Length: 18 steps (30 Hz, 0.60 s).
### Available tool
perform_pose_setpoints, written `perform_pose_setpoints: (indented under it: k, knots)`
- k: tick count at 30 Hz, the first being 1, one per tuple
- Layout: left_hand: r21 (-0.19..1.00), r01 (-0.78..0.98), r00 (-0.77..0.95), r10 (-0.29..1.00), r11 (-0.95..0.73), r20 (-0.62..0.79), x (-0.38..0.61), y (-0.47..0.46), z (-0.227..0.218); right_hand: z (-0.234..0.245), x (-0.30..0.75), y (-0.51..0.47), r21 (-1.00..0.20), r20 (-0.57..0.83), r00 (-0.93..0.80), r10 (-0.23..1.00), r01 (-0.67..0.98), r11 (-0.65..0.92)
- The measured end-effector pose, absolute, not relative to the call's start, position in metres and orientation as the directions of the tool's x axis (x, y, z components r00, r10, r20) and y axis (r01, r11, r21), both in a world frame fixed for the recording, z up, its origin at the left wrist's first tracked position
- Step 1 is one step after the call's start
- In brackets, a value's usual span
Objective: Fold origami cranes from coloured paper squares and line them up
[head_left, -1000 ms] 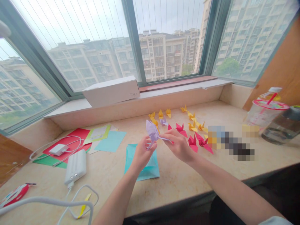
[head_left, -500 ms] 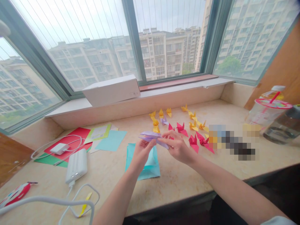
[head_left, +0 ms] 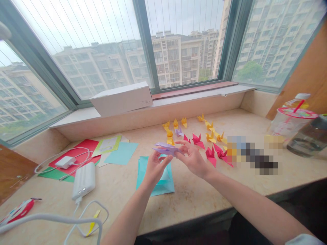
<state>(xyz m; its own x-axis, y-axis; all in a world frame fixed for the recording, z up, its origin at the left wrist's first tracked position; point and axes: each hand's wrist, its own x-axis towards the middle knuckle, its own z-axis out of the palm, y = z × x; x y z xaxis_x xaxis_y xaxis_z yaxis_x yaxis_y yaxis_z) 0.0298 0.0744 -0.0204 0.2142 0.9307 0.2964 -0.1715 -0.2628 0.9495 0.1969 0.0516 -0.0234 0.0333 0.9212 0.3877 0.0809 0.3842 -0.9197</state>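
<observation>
Head view: the lilac folded paper [head_left: 166,148] is up in the air between the two hands, above the far edge of the turquoise packet [head_left: 163,188] and clear of the stone counter [head_left: 199,207]. I'd judge it very light and thin, crisp along its creases but easily crushed or torn; the pointed flaps spreading to the left look the floppiest part. Were I choosing a grip, I'd pinch lightly on the thicker, layered part near the right end and leave those points unsqueezed.

The left hand [head_left: 156,167] comes up from below, palm turned inward, with its thumb along the near edge of the paper and its fingers behind and under it, a loose hold as far as I can judge. The right hand [head_left: 193,160] reaches in from the right, wrist slightly bent, thumb and forefinger pinched together on the paper's right end. The thumbs lie close together; I can't tell whether they touch. Both forearms are angled inward, off the counter as far as I can see. Just beyond the hands sit yellow paper cranes [head_left: 170,134], with red paper cranes [head_left: 198,140] beside the right hand.
</observation>
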Motion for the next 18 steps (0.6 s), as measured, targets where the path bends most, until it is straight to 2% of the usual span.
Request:
perform_pose_setpoints:
  k: [2,7,14,18]
  knots:
    - [0.946,-0.193,0.246,0.921,-0.259,0.302,0.0309,0.0736,-0.0205,-0.023,0.1985,0.053,-0.917,0.395,0.042,0.918,0.086,0.391]
    - [0.956,-0.182,0.263,0.926,-0.229,0.271,0.0326,0.0711,-0.0165,-0.0223,0.1989,0.0491,-0.846,0.505,0.073,0.86,0.242,0.476]
    - [0.972,-0.166,0.151,0.97,-0.164,0.19,0.0323,0.0688,-0.0148,-0.0247,0.1968,0.044,-0.782,0.543,-0.075,0.837,0.32,0.535]
    - [0.968,-0.09,0.123,0.962,-0.232,0.242,0.0336,0.0666,-0.0167,-0.0239,0.1975,0.0432,-0.681,0.625,-0.159,0.764,0.369,0.633]
